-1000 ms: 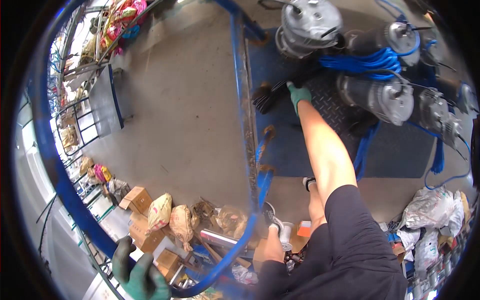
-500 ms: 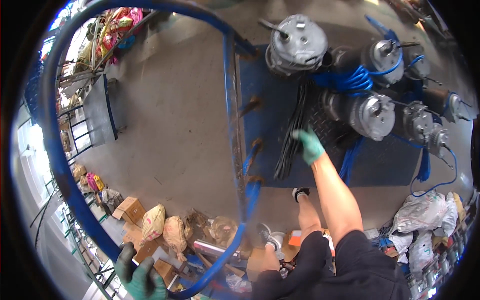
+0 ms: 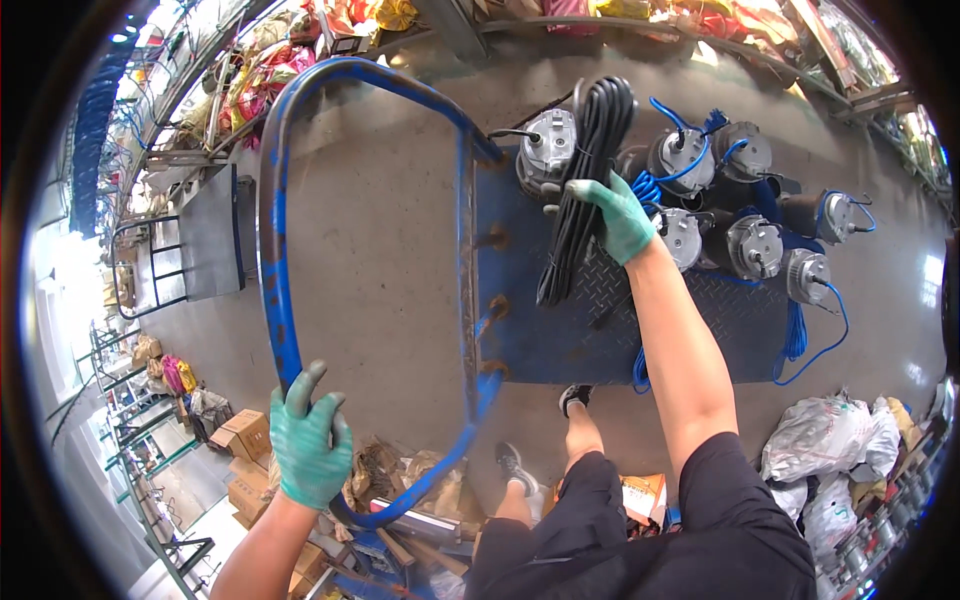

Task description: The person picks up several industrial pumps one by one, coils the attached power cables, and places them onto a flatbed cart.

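Observation:
My right hand [image 3: 622, 215], in a green glove, is closed around a long bundle of coiled black cable [image 3: 590, 165]. The bundle stands tilted above the dark flatbed of a cart [image 3: 540, 345]. My left hand [image 3: 312, 440], gloved too, has its fingers spread against the blue tube handle [image 3: 284, 330] of the cart and covers a stretch of it. Behind the cable stands a grey metal pump [image 3: 550, 145] with a short black lead. To the right, several more cylindrical pumps [image 3: 755, 245] lie close together on the bed, with blue cables [image 3: 795, 335] among them.
Cardboard boxes [image 3: 245, 435] and sacks crowd the floor at lower left. White plastic bags [image 3: 815, 440] are heaped at lower right. Another flat cart [image 3: 210, 235] stands at the left. Colourful bags [image 3: 700, 20] line shelves along the far side.
My right hand has taken hold of the black cable bundle and raised it from the cart bed. My left hand has moved up along the handle. The view has shifted.

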`<state>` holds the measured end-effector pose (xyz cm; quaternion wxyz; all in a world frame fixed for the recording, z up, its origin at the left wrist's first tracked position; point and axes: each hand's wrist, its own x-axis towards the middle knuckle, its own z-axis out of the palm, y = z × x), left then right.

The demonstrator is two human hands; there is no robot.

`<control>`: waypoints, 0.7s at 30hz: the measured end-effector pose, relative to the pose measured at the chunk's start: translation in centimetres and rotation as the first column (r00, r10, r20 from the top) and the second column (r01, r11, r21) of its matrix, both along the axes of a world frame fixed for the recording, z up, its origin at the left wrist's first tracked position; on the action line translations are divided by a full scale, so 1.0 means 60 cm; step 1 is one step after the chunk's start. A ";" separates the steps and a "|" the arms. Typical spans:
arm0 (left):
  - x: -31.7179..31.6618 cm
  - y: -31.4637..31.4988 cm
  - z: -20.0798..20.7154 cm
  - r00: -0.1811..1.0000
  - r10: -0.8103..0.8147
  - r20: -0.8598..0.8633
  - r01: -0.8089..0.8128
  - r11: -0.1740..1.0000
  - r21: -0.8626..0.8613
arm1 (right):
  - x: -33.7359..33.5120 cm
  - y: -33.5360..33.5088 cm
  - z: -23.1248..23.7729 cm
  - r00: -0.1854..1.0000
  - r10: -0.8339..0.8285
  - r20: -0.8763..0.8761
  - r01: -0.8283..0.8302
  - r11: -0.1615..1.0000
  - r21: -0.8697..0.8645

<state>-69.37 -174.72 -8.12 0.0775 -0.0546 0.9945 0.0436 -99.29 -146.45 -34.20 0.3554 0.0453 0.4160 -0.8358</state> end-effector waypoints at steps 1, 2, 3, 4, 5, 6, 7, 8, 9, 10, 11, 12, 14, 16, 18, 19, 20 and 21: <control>0.002 0.000 -0.001 1.000 0.000 -0.005 0.000 1.000 -0.003 | -0.006 -0.009 0.002 1.000 0.012 -0.007 -0.012 1.000 0.007; 0.002 0.001 0.001 1.000 0.002 -0.011 -0.002 1.000 -0.008 | -0.008 -0.023 0.009 0.999 -0.006 0.032 0.007 1.000 -0.006; -0.001 0.006 0.004 1.000 0.012 -0.013 -0.012 1.000 -0.019 | -0.012 -0.032 0.004 1.000 0.003 0.003 -0.003 0.999 0.053; -0.004 0.008 0.007 1.000 0.012 -0.019 -0.012 1.000 -0.012 | -0.016 -0.040 -0.009 1.000 0.010 -0.027 -0.007 0.994 0.111; -0.005 0.008 0.005 1.000 0.011 -0.024 -0.012 1.000 -0.004 | -0.013 -0.060 -0.020 0.994 -0.073 -0.077 0.083 0.987 0.140; -0.005 0.007 0.004 1.000 0.009 -0.027 -0.009 1.000 0.005 | -0.006 -0.068 -0.029 0.984 -0.148 -0.101 0.166 0.962 0.218; -0.003 0.005 0.004 0.999 0.014 -0.039 -0.013 1.000 0.019 | 0.002 -0.077 -0.029 0.977 -0.174 -0.121 0.199 0.949 0.245; 0.000 0.004 0.008 0.999 0.005 -0.044 -0.004 1.000 0.010 | 0.011 -0.083 -0.029 0.969 -0.202 -0.141 0.234 0.934 0.271; 0.002 0.002 0.004 0.999 -0.003 -0.050 0.003 1.000 0.004 | 0.027 -0.092 -0.021 0.963 -0.233 -0.133 0.263 0.919 0.293; 0.002 0.000 0.001 0.998 -0.012 -0.054 0.012 1.000 -0.002 | 0.038 -0.099 -0.012 0.961 -0.250 -0.116 0.274 0.910 0.311; 0.004 0.001 -0.001 0.998 -0.008 -0.061 0.008 1.000 0.004 | 0.053 -0.104 -0.011 0.962 -0.258 -0.088 0.273 0.917 0.293; 0.003 0.002 -0.002 0.998 -0.005 -0.068 0.005 1.000 0.010 | 0.067 -0.103 -0.011 0.962 -0.267 -0.059 0.273 0.922 0.274; 0.007 0.005 0.005 0.998 0.018 -0.064 -0.018 1.000 0.007 | 0.099 -0.103 -0.003 0.977 -0.192 -0.093 0.212 0.927 0.309; 0.001 0.005 0.002 0.998 0.030 -0.057 -0.029 0.999 0.022 | 0.129 -0.100 0.006 0.971 -0.183 -0.151 0.225 0.914 0.339; 0.000 0.004 -0.001 0.997 0.009 -0.077 -0.007 1.000 0.028 | 0.168 -0.091 0.019 0.975 -0.126 -0.182 0.191 0.896 0.401; -0.001 0.003 -0.002 0.997 0.000 -0.081 0.002 1.000 0.026 | 0.184 -0.084 0.031 0.984 -0.066 -0.168 0.136 0.883 0.449; -0.001 0.003 -0.003 0.996 -0.010 -0.087 0.012 1.000 0.024 | 0.199 -0.077 0.044 0.988 -0.006 -0.152 0.081 0.865 0.496; -0.001 0.002 -0.004 0.996 -0.015 -0.092 0.018 1.000 0.022 | 0.219 -0.072 0.035 0.987 0.036 -0.160 0.053 0.854 0.518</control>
